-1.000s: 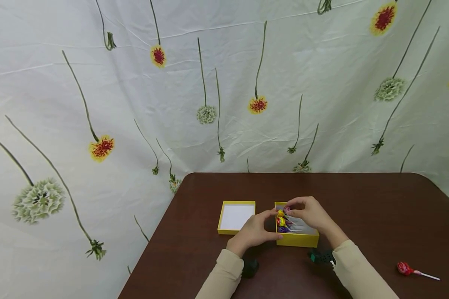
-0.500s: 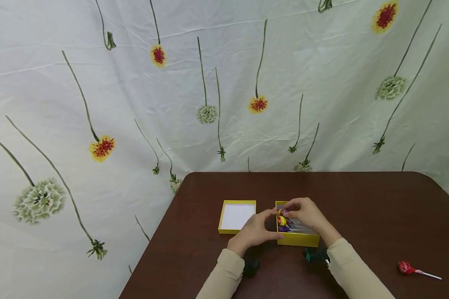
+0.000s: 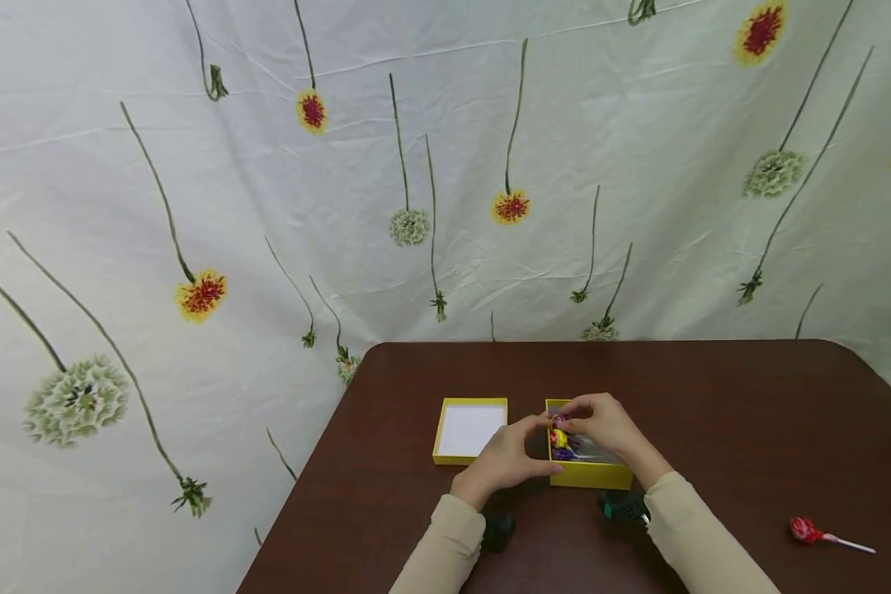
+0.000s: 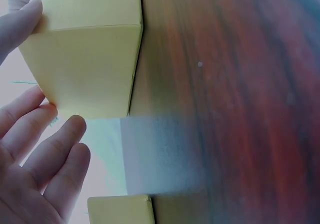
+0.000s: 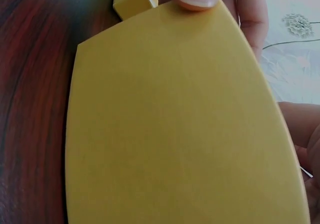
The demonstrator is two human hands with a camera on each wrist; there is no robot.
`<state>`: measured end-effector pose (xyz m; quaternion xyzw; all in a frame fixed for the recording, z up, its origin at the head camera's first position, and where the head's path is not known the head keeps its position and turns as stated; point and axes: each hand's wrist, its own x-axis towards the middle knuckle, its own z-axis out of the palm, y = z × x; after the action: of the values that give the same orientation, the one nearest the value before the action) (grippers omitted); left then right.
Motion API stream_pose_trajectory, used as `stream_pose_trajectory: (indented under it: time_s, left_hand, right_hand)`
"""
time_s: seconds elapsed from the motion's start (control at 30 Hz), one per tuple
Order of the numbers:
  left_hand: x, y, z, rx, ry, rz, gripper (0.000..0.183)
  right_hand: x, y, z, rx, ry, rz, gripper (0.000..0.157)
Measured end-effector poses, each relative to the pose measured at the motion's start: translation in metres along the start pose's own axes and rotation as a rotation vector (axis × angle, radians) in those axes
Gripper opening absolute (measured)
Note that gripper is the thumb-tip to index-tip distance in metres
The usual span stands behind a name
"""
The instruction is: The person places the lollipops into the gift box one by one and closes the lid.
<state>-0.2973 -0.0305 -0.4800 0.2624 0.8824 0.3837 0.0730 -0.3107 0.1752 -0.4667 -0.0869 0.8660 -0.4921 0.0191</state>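
Observation:
An open yellow box [image 3: 590, 475] stands on the table, several wrapped lollipops lying at its left end. Of these, a yellow-and-red lollipop [image 3: 559, 439] and a dark purple lollipop [image 3: 562, 454] show. My left hand [image 3: 503, 462] steadies the box at its near left corner, thumb on the near wall and fingers at the left side. The left wrist view shows those fingertips [image 4: 50, 111] against the yellow cardboard. My right hand [image 3: 607, 425] reaches over the box and pinches a pink-purple lollipop [image 3: 559, 421] by the far left corner. The box wall hides most of that hand in the right wrist view.
Left of the box lies its shallow yellow lid [image 3: 473, 429], white inside facing up. A red lollipop [image 3: 803, 530] with a white stick lies apart at the table's right. Dark devices sit at both wrists. A flowered cloth [image 3: 445, 181] hangs behind the table [image 3: 713, 412].
My right hand has shifted slightly left and the pink-purple lollipop has come down beside the yellow one at the box's left end. The left hand stays put on the box.

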Motion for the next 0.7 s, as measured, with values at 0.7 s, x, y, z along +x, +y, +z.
stream_pose_trajectory:
  time_s: [0.7]
  left_hand:
    - [-0.001,0.000,0.001,-0.009,0.011,-0.002,0.064]
  right_hand:
    - [-0.009,-0.007,-0.013,-0.084,-0.005,-0.022,0.019]
